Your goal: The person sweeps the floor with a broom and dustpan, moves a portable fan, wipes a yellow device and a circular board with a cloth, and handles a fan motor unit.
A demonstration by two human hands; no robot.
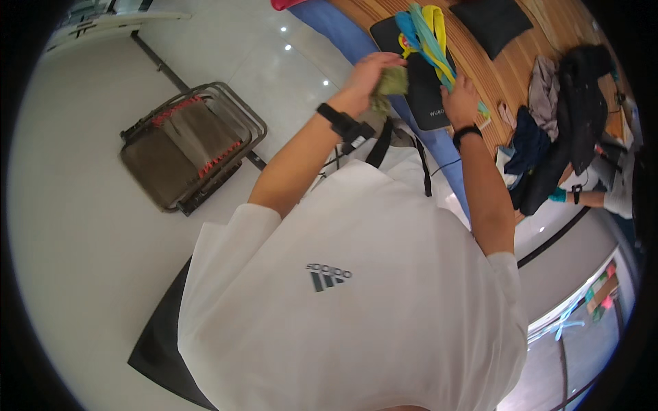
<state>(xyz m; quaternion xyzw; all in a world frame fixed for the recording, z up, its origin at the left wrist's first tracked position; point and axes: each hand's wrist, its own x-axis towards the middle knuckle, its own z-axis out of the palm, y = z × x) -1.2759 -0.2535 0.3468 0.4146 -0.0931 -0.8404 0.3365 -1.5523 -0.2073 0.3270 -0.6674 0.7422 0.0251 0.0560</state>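
Note:
My left hand (372,77), with a black band and device on its wrist, is at the left edge of a black mat (426,110). A crumpled olive-green cloth (393,82) hangs at its fingers; the hold itself is blurred. My right hand (461,100), wearing a black wristband, lies at the lower end of a bundle of long strips: a light green strip (424,33), a yellow strip (438,25) and a blue strip (406,31). Whether its fingers grip the strips cannot be told. A small yellow and red item (403,45) lies beside the strips.
The mat lies on a slatted wooden surface (493,82) edged with blue fabric (329,23). A black cushion (491,25), a grey garment (543,92) and a dark jacket (581,108) lie there. A folded metal chair (190,149) stands left. Another person's arm (591,199) reaches in at right.

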